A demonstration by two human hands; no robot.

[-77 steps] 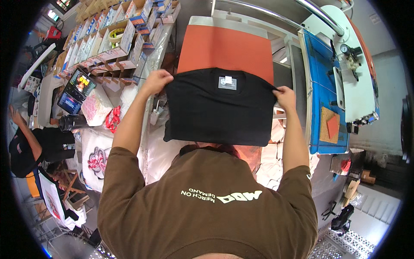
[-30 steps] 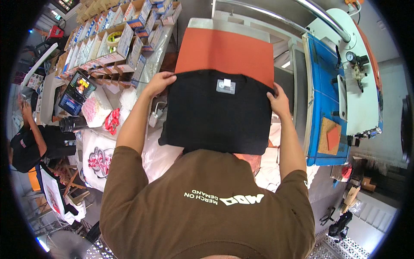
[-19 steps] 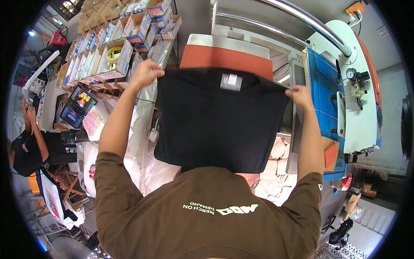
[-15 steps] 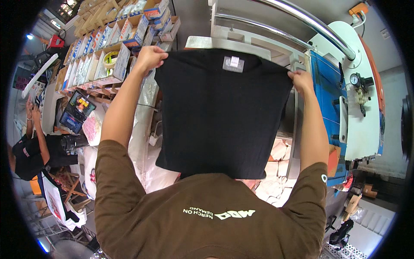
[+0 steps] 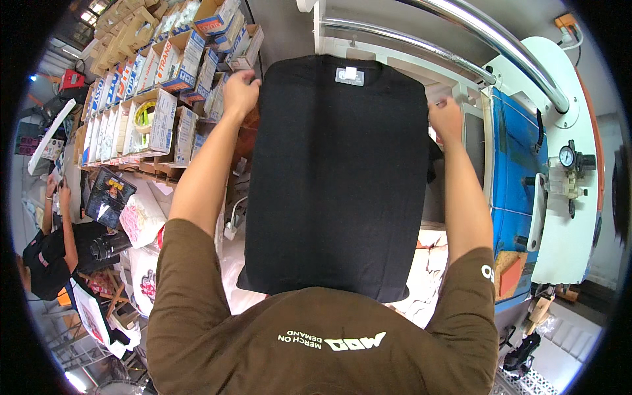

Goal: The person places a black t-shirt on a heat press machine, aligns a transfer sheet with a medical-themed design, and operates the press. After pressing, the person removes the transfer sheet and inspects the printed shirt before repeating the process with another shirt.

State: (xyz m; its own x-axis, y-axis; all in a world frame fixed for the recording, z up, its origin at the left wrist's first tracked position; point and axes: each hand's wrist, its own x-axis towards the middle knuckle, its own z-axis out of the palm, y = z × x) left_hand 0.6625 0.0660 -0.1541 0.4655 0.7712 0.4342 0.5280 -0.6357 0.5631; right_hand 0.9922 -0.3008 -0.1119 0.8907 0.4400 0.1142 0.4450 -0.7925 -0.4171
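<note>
A black T-shirt (image 5: 336, 184) with a grey neck label (image 5: 349, 77) lies stretched lengthwise over the press bed, covering its orange pad. My left hand (image 5: 241, 94) is beside the shirt's upper left edge, fingers loosely curled and apart, with nothing visible in them. My right hand (image 5: 446, 120) is at the upper right edge, fingers bent and slightly apart, just outside the shirt.
Cardboard boxes (image 5: 141, 125) crowd the left table beside a screen (image 5: 105, 197). A co-worker (image 5: 46, 263) works at far left. Behind the shirt run steel bars (image 5: 408, 39). A white machine (image 5: 559, 250) with gauge and blue platen (image 5: 510, 151) stands right.
The shirt has been raised from its lower, folded position up over the orange pad and now reaches further back. Both hands moved up and let go of its corners.
</note>
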